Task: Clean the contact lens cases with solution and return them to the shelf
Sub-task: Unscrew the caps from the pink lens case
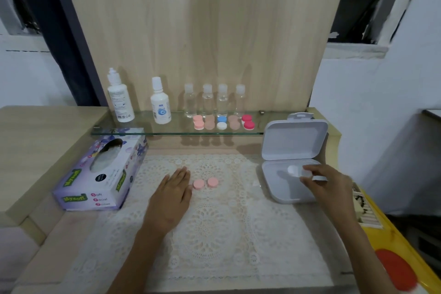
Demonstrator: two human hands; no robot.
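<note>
While the left hand lies flat, fingers straight, on the lace mat mid-desk, just beside two pink caps, the right hand pinches a white lens case inside the open white box at the desk's right edge. More cases line the glass shelf along the back edge.

Held left hand flat, palm down, fingers straight and close together, pointing forward, forearm coming in from below. Held right hand farther forward and well to the right, fingers curled downward, thumb and fingertips pinching the white lens case. Had both forearms bare and well apart.
</note>
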